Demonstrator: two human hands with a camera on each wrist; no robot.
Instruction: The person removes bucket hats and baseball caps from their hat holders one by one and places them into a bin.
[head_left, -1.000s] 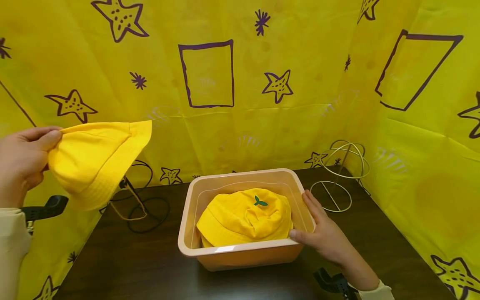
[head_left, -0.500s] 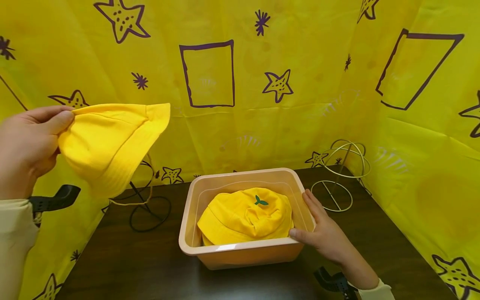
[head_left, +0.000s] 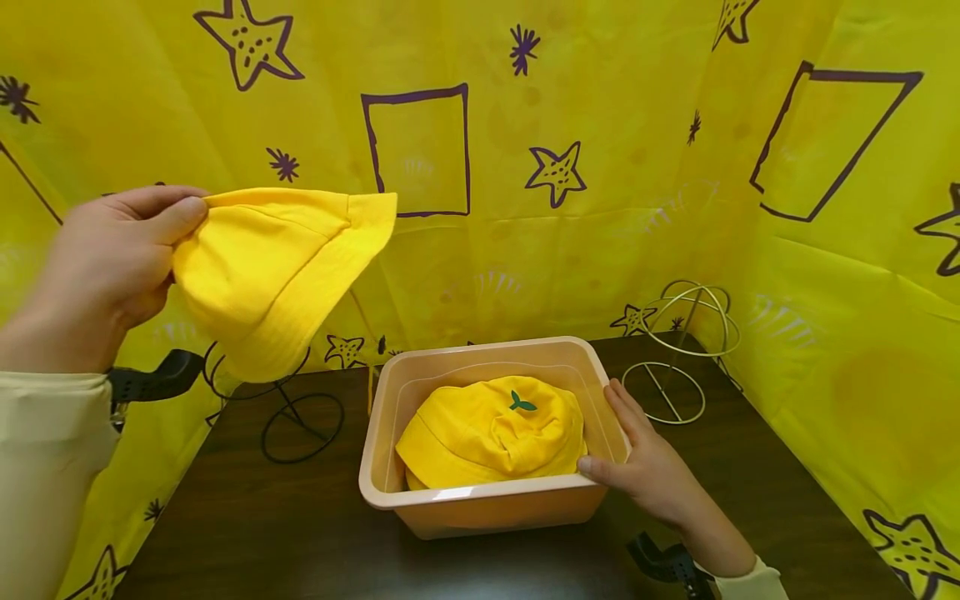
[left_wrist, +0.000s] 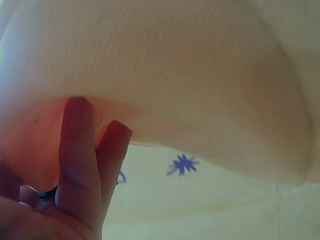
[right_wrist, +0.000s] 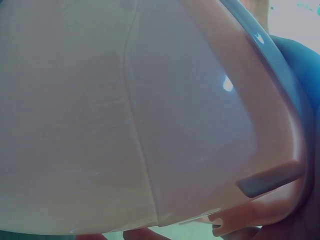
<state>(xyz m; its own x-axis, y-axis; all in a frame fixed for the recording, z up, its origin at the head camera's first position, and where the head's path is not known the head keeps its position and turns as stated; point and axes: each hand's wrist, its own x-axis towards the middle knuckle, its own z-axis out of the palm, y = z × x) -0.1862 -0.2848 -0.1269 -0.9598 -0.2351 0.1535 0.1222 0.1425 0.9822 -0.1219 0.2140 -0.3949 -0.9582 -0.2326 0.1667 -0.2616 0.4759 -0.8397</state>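
My left hand pinches a yellow bucket hat by the top of its crown and holds it up in the air at the left. The hat lies on its side, its brim towards the right. In the left wrist view the hat's pale-looking cloth fills the top, with fingertips against it. My right hand grips the right front corner of a peach plastic basin, thumb over the rim. Inside the basin lies another yellow hat with a green sprout on it, somewhat crumpled.
A black wire stand is at the table's back left, partly behind the raised hat. At the back right stands a gold wire stand. The dark wooden table is enclosed by yellow patterned cloth.
My left hand has carried the raised hat to the right and upward, so it now overlaps the black stand's top. My right hand and the basin have hardly moved.
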